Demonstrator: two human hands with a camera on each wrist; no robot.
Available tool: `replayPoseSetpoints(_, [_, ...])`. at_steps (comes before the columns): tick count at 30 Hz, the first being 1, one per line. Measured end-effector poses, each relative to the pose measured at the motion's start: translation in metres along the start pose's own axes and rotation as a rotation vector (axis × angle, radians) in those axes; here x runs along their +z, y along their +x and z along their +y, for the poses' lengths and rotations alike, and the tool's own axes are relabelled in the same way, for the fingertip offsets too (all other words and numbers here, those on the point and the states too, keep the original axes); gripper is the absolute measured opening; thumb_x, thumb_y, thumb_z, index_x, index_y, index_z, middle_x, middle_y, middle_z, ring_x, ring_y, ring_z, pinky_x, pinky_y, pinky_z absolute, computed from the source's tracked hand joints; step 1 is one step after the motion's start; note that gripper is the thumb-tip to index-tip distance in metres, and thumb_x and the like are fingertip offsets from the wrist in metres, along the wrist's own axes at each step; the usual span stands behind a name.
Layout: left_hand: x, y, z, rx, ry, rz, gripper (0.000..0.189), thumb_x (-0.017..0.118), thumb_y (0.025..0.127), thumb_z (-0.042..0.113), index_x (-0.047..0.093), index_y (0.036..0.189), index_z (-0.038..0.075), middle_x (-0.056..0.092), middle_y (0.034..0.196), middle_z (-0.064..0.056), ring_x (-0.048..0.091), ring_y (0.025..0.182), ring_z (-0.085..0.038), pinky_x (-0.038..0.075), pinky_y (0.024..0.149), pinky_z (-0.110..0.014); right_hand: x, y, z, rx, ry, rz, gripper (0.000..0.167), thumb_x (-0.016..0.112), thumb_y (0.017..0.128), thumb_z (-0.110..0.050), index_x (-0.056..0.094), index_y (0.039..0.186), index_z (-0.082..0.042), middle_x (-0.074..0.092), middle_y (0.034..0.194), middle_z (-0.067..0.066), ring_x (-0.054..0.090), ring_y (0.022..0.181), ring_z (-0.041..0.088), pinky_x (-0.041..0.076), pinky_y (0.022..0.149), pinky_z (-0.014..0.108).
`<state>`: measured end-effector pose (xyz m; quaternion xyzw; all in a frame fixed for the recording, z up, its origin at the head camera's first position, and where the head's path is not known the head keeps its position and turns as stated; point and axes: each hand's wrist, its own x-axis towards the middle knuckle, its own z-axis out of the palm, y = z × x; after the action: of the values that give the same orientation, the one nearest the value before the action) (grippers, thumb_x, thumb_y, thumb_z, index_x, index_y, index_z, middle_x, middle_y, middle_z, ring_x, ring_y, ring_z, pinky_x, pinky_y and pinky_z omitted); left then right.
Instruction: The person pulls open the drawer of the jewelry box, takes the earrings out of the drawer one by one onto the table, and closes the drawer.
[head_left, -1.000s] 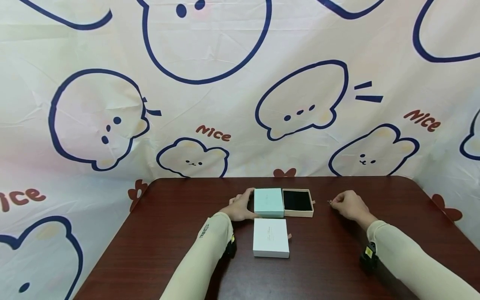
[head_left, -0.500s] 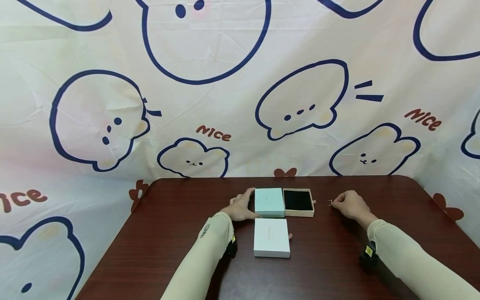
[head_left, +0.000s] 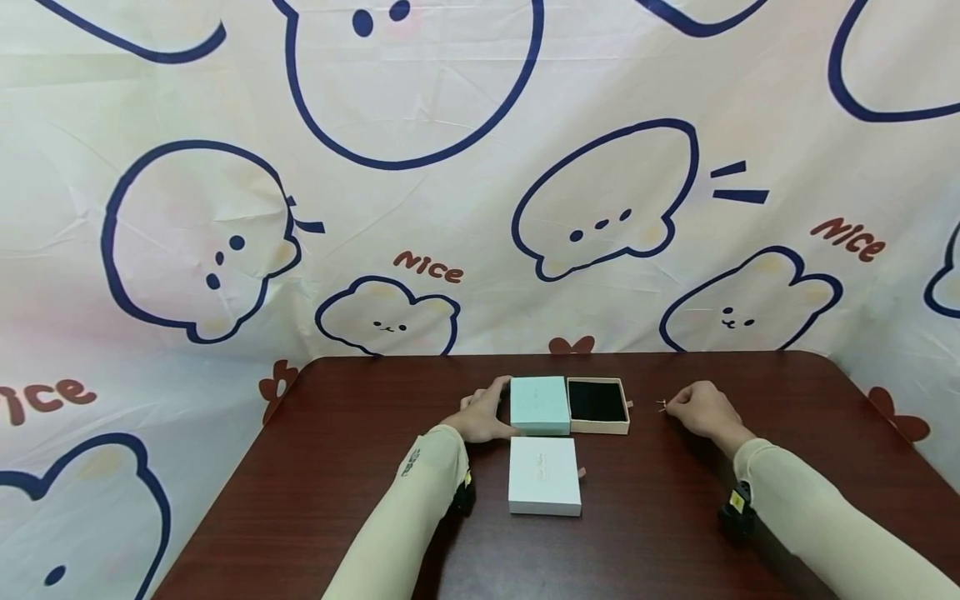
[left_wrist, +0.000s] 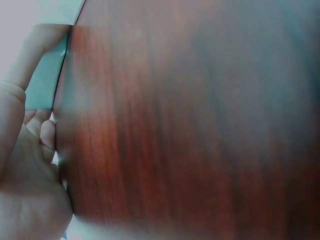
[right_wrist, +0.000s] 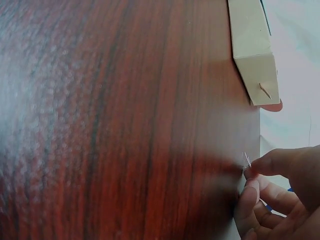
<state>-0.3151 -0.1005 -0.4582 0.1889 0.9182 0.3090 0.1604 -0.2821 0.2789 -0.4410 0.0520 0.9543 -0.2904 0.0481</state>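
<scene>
My left hand (head_left: 480,417) grips the left end of a teal box (head_left: 538,406), thumb on the near side and fingers round the far side. In the left wrist view the box's teal wall (left_wrist: 45,82) shows between thumb and fingers. A pale inner drawer (head_left: 598,430) with a black lining stands out from the box's right side. To the right of that drawer, my right hand (head_left: 703,410) pinches a small, thin, shiny metallic piece (right_wrist: 247,160) between thumb and fingertips. It projects leftward from the fingers, low over the table, and is too small to identify.
A white box (head_left: 543,475) with a small pull tab on its right lies just in front of the teal box. Everything stands on a dark red-brown wooden table (head_left: 645,533). Behind it hangs a white patterned cloth (head_left: 480,208).
Both hands stay almost in place. The small metallic piece at the right fingertips has tilted slightly. The boxes keep their places on the table.
</scene>
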Motion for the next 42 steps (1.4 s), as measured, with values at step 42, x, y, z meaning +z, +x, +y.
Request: replayPoseSetpoints(42, [0.0015,0.0018,-0.0021,0.017,-0.007,0.008,0.102,0.079,0.088,0.037,0.012,0.162,0.012,0.029,0.165,-0.013,0.030,0.147,-0.036,0.020,0.113,-0.056,0.0039,0.0017,0.0050,-0.023,0.056,0.025,0.023,0.059,0.091,-0.013,0.075,0.079,-0.002,0.071,0.082,0.009,0.058,0.072,0.020,0.044,0.062,0.030])
